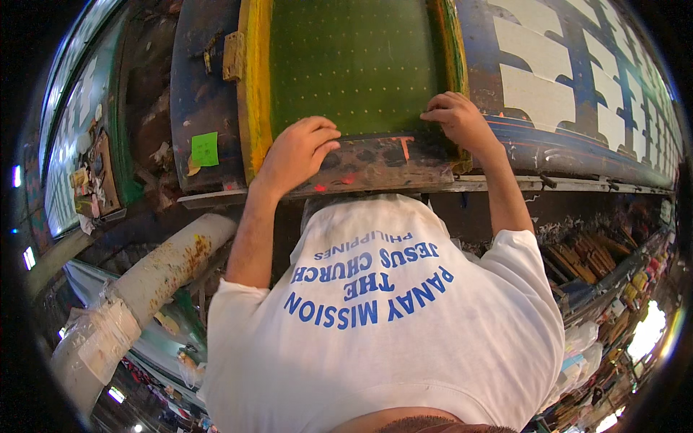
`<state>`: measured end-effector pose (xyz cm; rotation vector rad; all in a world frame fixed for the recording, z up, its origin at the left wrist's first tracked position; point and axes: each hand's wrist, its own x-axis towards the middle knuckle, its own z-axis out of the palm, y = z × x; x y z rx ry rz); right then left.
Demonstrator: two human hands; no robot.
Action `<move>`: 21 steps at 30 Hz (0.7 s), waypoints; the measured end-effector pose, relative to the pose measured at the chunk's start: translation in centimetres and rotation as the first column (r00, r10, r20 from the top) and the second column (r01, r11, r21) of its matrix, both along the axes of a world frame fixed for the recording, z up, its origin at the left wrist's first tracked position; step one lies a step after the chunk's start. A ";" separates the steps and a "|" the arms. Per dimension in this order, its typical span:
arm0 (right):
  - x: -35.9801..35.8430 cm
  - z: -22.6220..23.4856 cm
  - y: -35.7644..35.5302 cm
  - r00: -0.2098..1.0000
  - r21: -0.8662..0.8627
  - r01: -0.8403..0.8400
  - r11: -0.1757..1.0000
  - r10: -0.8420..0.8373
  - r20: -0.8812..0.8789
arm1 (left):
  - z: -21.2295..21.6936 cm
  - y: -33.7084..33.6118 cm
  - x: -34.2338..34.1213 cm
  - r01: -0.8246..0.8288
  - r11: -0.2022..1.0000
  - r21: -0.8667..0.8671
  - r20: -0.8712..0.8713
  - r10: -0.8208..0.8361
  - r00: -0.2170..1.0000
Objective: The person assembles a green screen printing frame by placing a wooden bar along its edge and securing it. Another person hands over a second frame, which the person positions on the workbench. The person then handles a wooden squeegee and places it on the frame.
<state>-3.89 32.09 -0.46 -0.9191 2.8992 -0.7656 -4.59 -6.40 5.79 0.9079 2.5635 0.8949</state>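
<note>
A wooden-framed printing screen [346, 65] with green mesh and rows of pale dots lies in front of me. Its side rails are smeared yellow, and a dark near rail [361, 164] carries red marks. My left hand [299, 151] is over the near left part of the screen, fingers curled toward the thumb. At the near right corner, my right hand [458, 124] has its fingertips pinched together just above the mesh. Whatever either hand has between its fingertips, if anything, is too small to make out.
White cut shapes [534, 68] lie in rows on the blue-stained table to the right. A bright green paper note [205, 149] sticks to the table at left. A large rusty pipe [170, 263] stands at lower left, and cluttered shelves [592, 252] fill the right.
</note>
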 end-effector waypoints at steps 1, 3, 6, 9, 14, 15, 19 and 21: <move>0.2 0.1 0.2 0.998 -0.064 0.069 0.996 -0.069 0.012 | -0.5 0.3 -1.0 0.045 0.999 0.000 -0.012 -0.045 0.999; 1.0 0.4 0.3 0.981 -0.164 0.191 0.968 -0.191 0.017 | -2.1 2.3 -3.2 0.141 0.990 0.011 -0.070 -0.140 0.988; 2.6 0.8 0.3 0.926 -0.321 0.378 0.868 -0.361 0.113 | -5.0 6.4 -5.5 0.297 0.955 0.013 -0.155 -0.291 0.944; 4.9 1.1 0.2 0.861 -0.448 0.504 0.739 -0.471 0.192 | -7.5 10.9 -6.5 0.398 0.914 0.084 -0.177 -0.379 0.908; 9.5 1.1 1.1 0.777 -0.551 0.592 0.588 -0.599 0.196 | -9.6 15.9 -6.6 0.362 0.928 0.086 -0.205 -0.339 0.918; 10.5 1.0 1.5 0.758 -0.565 0.610 0.556 -0.617 0.211 | -9.8 16.4 -6.6 0.352 0.933 0.080 -0.235 -0.326 0.916; 13.8 0.0 2.4 0.710 -0.617 0.652 0.440 -0.641 0.293 | -9.9 17.0 -6.9 0.278 0.960 0.039 -0.192 -0.266 0.945; 14.8 -0.4 2.4 0.703 -0.640 0.661 0.391 -0.622 0.345 | -9.9 17.0 -7.2 0.199 0.979 -0.034 -0.156 -0.202 0.967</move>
